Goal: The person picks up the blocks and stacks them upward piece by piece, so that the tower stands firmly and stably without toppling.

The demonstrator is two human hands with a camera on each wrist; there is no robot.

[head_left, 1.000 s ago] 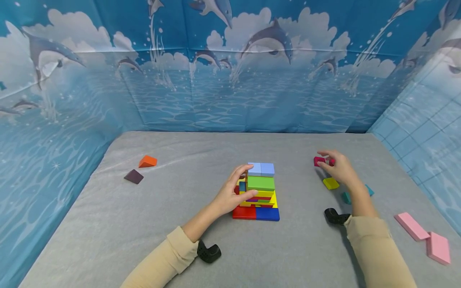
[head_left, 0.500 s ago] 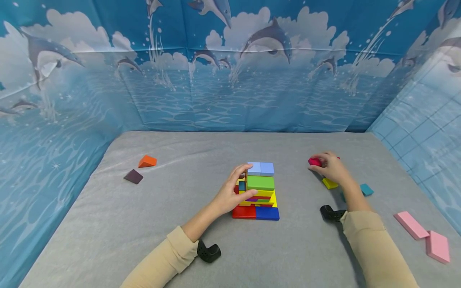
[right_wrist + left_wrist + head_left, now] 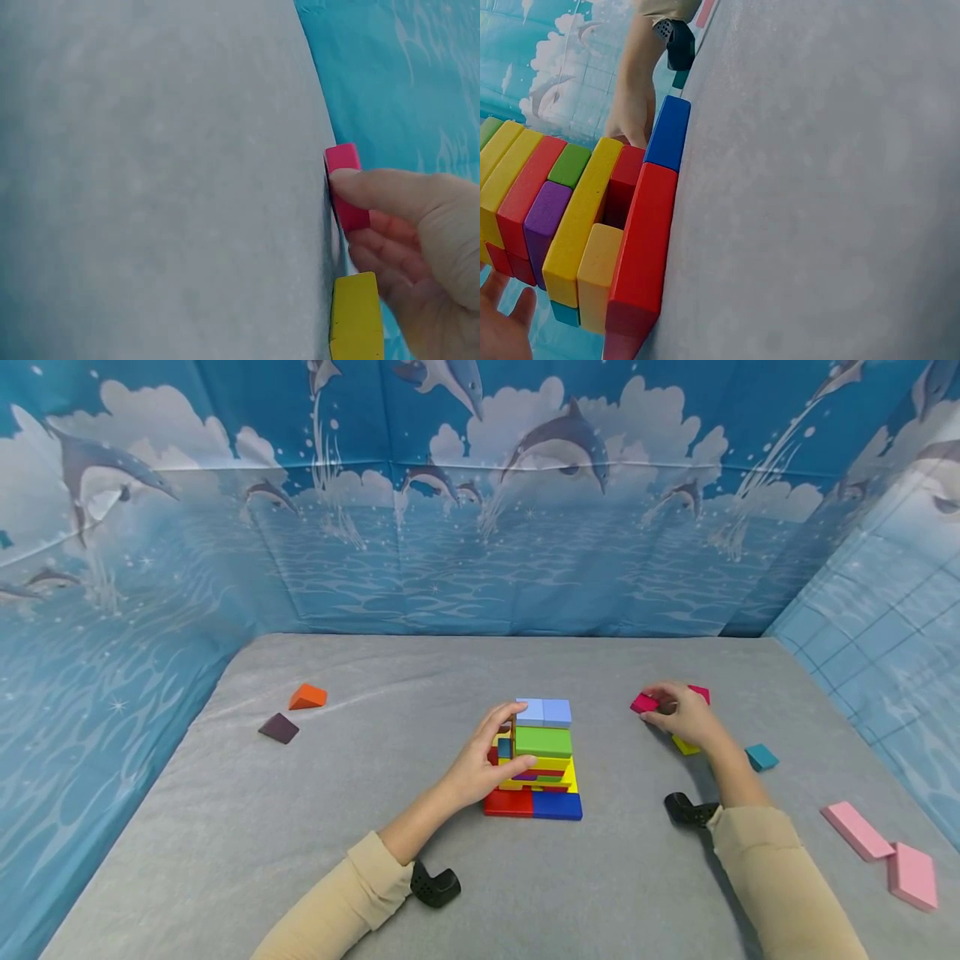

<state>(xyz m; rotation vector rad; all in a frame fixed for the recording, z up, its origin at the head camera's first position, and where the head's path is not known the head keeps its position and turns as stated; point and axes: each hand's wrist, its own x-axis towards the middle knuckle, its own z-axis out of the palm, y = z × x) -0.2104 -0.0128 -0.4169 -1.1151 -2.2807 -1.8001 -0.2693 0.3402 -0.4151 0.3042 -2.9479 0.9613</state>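
My right hand (image 3: 688,717) pinches a magenta block (image 3: 644,702) between thumb and fingers at the right of the table. In the right wrist view that block (image 3: 349,202) sits low, close to the grey cloth. Behind the hand a second magenta block (image 3: 700,692) peeks out, and a yellow block (image 3: 357,315) lies just below the fingers. My left hand (image 3: 477,767) is beside the block tower (image 3: 543,742), thumb and fingers spread along its left side. In the left wrist view the left fingertips (image 3: 523,304) are right at the coloured layers.
Teal block (image 3: 761,757) lies right of the yellow one. Two pink slabs (image 3: 857,831) lie at the far right. An orange block (image 3: 307,697) and a dark brown block (image 3: 278,728) lie at the left. A dolphin-print curtain (image 3: 480,568) backs the grey table (image 3: 375,693).
My right hand has taken hold of the magenta block and shifted it slightly left and toward me, away from the other magenta one. My left hand has stayed at the tower.
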